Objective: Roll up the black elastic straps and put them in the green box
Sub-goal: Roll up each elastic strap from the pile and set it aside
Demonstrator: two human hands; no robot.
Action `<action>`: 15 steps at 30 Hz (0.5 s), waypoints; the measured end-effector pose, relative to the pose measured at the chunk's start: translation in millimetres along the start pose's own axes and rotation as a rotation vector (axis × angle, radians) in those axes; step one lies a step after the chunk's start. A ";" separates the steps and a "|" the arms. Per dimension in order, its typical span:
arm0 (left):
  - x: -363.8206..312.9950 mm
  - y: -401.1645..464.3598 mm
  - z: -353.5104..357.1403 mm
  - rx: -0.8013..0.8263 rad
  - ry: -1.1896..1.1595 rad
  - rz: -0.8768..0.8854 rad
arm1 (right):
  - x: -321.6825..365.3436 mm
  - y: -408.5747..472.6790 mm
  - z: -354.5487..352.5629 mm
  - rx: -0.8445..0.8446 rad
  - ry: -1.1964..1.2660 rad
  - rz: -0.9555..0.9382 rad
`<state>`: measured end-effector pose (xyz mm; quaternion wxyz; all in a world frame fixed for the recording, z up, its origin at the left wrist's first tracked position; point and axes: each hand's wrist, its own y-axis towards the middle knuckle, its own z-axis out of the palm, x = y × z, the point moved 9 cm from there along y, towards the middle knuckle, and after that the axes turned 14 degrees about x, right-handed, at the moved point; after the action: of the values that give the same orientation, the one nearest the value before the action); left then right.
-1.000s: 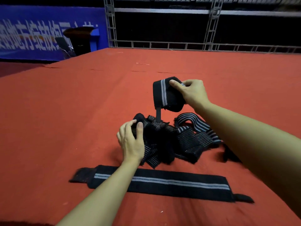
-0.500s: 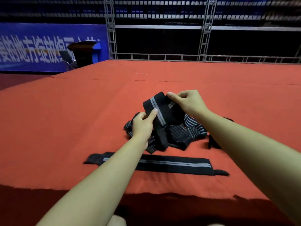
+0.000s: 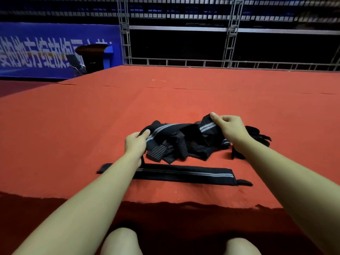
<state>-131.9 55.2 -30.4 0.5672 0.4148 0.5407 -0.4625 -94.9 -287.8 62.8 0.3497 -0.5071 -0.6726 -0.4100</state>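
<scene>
A black elastic strap with grey stripes point(image 3: 165, 128) is stretched between my two hands above the red surface. My left hand point(image 3: 135, 144) pinches its left end and my right hand point(image 3: 230, 128) grips its right end with thumb on top. Under it lies a heap of several more black straps point(image 3: 176, 150). Nearer to me another strap point(image 3: 184, 174) lies flat and straight, its left end behind my left forearm. No green box is in view.
The red carpeted platform point(image 3: 184, 100) ends in a front edge just above my knees point(image 3: 121, 242). More dark strap ends point(image 3: 257, 135) lie right of my right hand. A metal truss railing point(image 3: 184, 62) and a blue banner point(image 3: 46, 50) stand far behind.
My hands have moved apart and pulled the lifted strap out lengthwise. The left hand left the heap and took the strap's free end. The camera has tilted up and back.
</scene>
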 end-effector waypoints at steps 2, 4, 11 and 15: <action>2.8 0.7 -1.3 0.013 -0.001 0.000 | -8.2 -3.7 -4.6 -0.061 -0.023 0.033; 5.1 -0.1 2.2 0.034 -0.001 -0.010 | -17.4 -6.4 -8.7 -0.138 -0.001 0.069; 13.0 -1.5 -2.6 0.083 -0.003 -0.065 | -42.5 -18.0 -26.4 -0.378 0.004 0.183; 16.7 1.1 -8.7 0.023 -0.048 -0.117 | -39.4 -21.1 -8.4 -0.281 0.051 0.138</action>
<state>-133.0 62.6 -47.7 0.5469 0.3778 0.5450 -0.5110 -105.4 -314.2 27.3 0.3196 -0.5857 -0.5630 -0.4876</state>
